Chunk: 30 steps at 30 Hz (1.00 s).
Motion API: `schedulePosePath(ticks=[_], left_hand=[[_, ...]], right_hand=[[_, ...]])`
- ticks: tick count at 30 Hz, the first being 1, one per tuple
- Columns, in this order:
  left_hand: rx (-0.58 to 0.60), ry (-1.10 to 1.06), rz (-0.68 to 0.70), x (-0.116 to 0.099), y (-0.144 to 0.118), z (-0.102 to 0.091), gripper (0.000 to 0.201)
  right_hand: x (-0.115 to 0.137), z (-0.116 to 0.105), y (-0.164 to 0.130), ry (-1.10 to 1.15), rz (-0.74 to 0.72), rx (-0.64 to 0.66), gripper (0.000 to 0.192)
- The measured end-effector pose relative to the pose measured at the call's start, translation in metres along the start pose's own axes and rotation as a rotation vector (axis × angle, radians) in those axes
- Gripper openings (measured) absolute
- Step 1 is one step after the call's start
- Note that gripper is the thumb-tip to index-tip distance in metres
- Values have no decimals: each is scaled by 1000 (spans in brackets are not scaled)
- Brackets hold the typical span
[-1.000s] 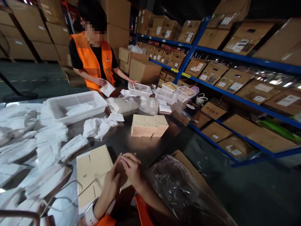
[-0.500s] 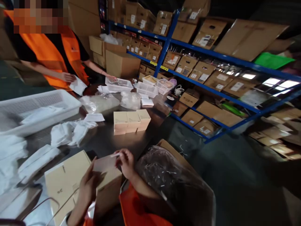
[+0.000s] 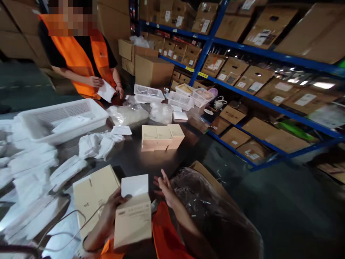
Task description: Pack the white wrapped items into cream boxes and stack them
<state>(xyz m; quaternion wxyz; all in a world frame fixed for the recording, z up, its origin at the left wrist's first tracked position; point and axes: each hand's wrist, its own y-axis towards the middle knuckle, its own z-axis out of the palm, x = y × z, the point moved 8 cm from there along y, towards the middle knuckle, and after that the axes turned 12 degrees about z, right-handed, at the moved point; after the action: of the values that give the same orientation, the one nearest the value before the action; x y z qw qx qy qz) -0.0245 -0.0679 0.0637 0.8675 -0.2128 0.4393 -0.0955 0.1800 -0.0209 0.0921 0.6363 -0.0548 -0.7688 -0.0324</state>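
My left hand [image 3: 112,205] grips the left side of a small cream cardboard box [image 3: 133,220], its printed face toward me and a white flap [image 3: 135,185] standing up at the far end. To the right of the box, my right hand [image 3: 165,185] is off it, fingers spread with nothing in them. Left of my left hand lie flat cream cartons [image 3: 94,192] on the dark table [image 3: 132,158]. Beyond my hands stands a row of closed cream boxes [image 3: 163,137].
A large carton lined with clear plastic [image 3: 199,201] is at my right. White packets [image 3: 35,169] and a white basket [image 3: 64,122] lie left. Across the table, a person in an orange vest [image 3: 81,61] holds a white packet. Blue shelving [image 3: 242,93] with boxes runs behind.
My right hand has come away from the box's flap and opened. The box has turned its printed face toward me. The other person's far hand has left the basket. The view has shifted left.
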Motion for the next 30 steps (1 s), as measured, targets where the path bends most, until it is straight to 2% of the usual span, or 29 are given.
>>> schedulePosePath(ticks=[2, 4, 5, 7, 9, 12, 14, 17, 20, 25, 30], left_hand=[[-7, 2, 7, 2, -3, -1, 50], [-20, 32, 32, 3, -7, -5, 50], [-40, 59, 76, 2, -10, -10, 49], [-107, 153, 221, -5, -15, -24, 45], [-173, 273, 423, -16, -22, -37, 41], [-153, 368, 681, -28, -30, -42, 55], [-90, 411, 773, -32, -30, -40, 53], [18, 504, 826, -36, -29, -32, 34], [95, 516, 868, -41, -31, -25, 29], [167, 544, 859, -46, -33, -16, 26], [296, 596, 774, -38, -27, -17, 22]], right_hand=[[-9, 46, -8, 270, 202, 302, 45], [-10, 77, -23, 503, 364, 488, 64], [-8, 83, -28, 556, 394, 500, 68], [-4, 82, -35, 569, 390, 460, 65], [0, 78, -40, 481, 313, 456, 62], [15, 75, -46, 240, 22, 502, 62], [25, 75, -50, 163, -168, 485, 54], [35, 75, -53, 191, -313, 425, 39], [44, 77, -54, 183, -368, 406, 33], [47, 75, -52, 156, -349, 411, 27], [29, 77, -51, 123, -281, 367, 27]])
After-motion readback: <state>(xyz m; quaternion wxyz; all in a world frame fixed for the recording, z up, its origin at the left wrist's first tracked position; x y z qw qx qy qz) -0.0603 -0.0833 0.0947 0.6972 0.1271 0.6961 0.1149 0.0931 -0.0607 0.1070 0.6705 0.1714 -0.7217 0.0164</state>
